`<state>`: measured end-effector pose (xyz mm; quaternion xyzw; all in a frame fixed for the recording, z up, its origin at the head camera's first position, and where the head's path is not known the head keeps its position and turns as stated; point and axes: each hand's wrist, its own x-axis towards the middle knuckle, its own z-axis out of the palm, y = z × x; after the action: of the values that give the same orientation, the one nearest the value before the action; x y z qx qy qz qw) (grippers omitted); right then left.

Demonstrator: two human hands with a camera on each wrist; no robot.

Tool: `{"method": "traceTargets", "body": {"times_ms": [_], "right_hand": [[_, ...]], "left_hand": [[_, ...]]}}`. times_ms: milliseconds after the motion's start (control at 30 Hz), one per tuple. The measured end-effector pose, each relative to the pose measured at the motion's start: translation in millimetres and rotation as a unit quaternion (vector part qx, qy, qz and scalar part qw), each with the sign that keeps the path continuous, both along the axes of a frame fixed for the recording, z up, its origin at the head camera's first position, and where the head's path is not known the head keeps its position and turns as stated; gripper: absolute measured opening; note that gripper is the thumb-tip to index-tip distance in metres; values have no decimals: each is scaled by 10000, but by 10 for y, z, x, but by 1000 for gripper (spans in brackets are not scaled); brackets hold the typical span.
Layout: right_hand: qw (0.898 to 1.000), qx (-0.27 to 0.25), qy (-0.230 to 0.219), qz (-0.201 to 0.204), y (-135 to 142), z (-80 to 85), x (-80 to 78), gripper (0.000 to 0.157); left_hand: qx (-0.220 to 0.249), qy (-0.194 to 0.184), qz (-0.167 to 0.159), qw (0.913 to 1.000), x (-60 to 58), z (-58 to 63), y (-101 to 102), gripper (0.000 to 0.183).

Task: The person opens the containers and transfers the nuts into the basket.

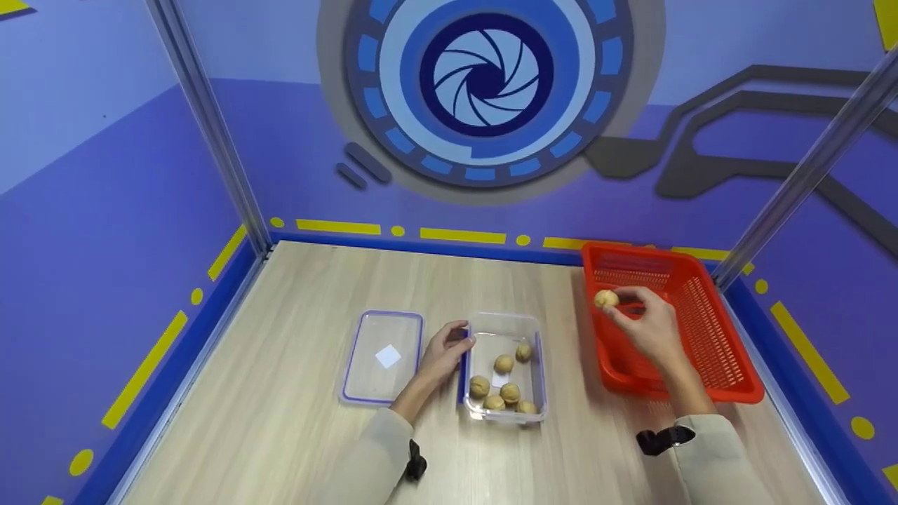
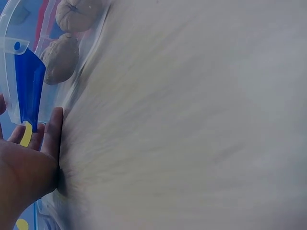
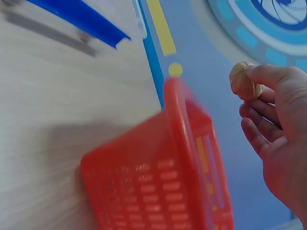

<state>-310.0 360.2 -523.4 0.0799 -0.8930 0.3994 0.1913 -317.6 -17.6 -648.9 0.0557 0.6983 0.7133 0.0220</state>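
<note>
Right hand (image 1: 649, 328) pinches a walnut (image 1: 606, 299) above the red basket (image 1: 710, 330), near its left rim; left hand (image 1: 442, 354), fingers fairly straight, touches the clear box (image 1: 501, 324) at its left wall. Six walnuts (image 1: 504, 363) inside; tabletop strip (image 1: 568, 337) separates box and basket, lid (image 1: 389, 334) flat farther left.

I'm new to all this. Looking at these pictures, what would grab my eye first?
Probably the bright red basket at the right of the table, with the right hand pinching a walnut over it. Next, the clear container near the middle, with six walnuts inside and the left hand touching its left side. Behind everything, a big round blue design fills the wall's centre.
</note>
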Motion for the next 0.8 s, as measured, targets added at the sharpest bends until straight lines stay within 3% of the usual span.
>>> {"method": "traceTargets", "body": {"times_ms": [400, 800], "right_hand": [[9982, 170, -115, -568, 253, -247, -39, 38], [9945, 458, -637, -693, 358, -413, -63, 40]], "left_hand": [[-78, 198, 62, 9998, -5, -30, 3, 47], [-151, 301, 142, 9993, 22, -25, 22, 45]]}}
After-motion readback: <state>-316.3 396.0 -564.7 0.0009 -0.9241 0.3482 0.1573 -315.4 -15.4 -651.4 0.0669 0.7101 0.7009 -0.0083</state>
